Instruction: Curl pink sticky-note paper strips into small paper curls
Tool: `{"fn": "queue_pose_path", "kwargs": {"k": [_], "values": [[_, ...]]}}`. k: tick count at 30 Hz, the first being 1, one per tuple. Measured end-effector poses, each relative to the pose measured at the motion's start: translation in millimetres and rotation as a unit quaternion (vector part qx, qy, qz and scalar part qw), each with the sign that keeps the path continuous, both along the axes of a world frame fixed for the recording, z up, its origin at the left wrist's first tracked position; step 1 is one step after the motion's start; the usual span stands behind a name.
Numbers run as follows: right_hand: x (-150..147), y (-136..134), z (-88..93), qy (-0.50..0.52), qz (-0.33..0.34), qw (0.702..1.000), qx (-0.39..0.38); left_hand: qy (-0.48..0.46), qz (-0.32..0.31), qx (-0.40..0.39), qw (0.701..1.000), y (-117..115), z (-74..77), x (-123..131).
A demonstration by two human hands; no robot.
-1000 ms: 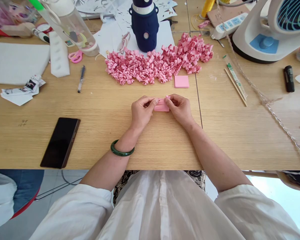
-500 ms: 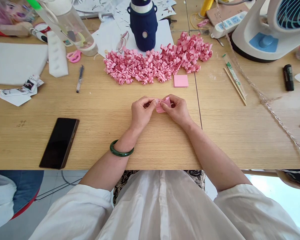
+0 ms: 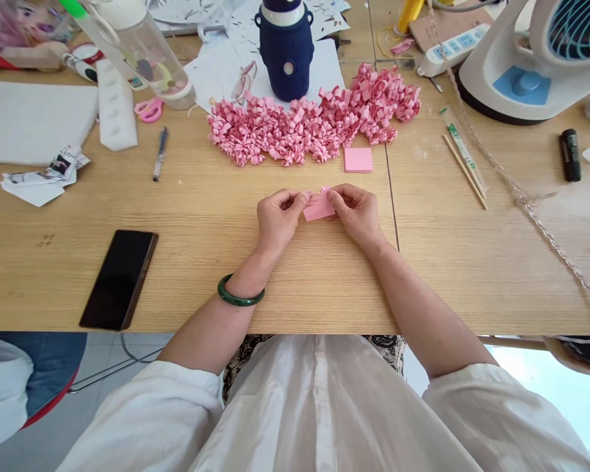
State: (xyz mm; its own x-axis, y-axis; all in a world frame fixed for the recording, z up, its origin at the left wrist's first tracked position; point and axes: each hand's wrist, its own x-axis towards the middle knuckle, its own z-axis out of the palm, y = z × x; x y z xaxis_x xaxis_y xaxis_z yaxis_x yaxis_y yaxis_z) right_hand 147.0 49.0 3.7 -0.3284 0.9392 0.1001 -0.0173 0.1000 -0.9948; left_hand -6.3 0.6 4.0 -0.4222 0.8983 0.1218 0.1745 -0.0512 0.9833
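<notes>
Between my two hands is a small pink piece of paper (image 3: 318, 208), with creases across its upper part. My left hand (image 3: 279, 216) pinches its left side between thumb and fingers; a green bangle (image 3: 240, 301) circles that wrist. The right side of the paper is pinched by my right hand (image 3: 356, 213). Just beyond, a stack of pink paper squares (image 3: 358, 159) lies on the table. Behind it stretches a long heap of curled pink paper pieces (image 3: 285, 131).
A dark blue bottle (image 3: 288, 59) stands behind the heap. To the left lie a phone (image 3: 118, 278), a pen (image 3: 160, 154) and pink scissors (image 3: 149, 110). On the right are wooden sticks (image 3: 465, 170), a braided cord (image 3: 535, 213), a black marker (image 3: 570, 155) and a fan (image 3: 511, 72).
My right hand has shifted slightly right and its thumb has moved to the paper's right edge, so more of the paper shows. My left hand keeps its pinch.
</notes>
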Motion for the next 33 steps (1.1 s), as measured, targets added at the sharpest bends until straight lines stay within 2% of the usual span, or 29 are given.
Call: {"fn": "queue_pose_path", "kwargs": {"k": [13, 20, 33], "values": [[-0.8, -1.3, 4.7, -0.056, -0.029, 0.997, 0.047, 0.021, -0.005, -0.01, 1.0, -0.2, -1.3, -1.5], [-0.9, -1.3, 4.3, -0.054, -0.028, 0.997, 0.049, -0.03, 0.003, -0.005, 1.0, 1.0, -2.9, -2.1], [-1.0, -0.2, 0.4, -0.052, -0.014, 0.998, 0.032, -0.044, 0.01, -0.026, 0.999, -0.2, 2.4, 1.1]]}}
